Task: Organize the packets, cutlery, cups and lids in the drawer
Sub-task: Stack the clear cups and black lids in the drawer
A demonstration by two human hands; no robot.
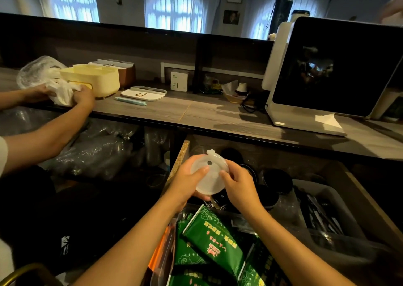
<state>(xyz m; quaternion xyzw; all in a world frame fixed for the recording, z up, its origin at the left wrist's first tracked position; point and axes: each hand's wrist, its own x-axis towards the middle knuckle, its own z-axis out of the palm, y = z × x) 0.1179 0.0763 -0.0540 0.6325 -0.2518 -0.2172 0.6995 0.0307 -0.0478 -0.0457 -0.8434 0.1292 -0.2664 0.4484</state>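
Left hand (189, 182): bare, no glove, ring or watch visible. Left forearm (130, 240): bare along its full visible length, entering from the 7 o'clock edge; no sleeve in view. Right hand (238, 186): bare, no glove, ring or watch visible. Right forearm (290, 242): bare along its full visible length, entering from the 5 o'clock edge; no sleeve in view.
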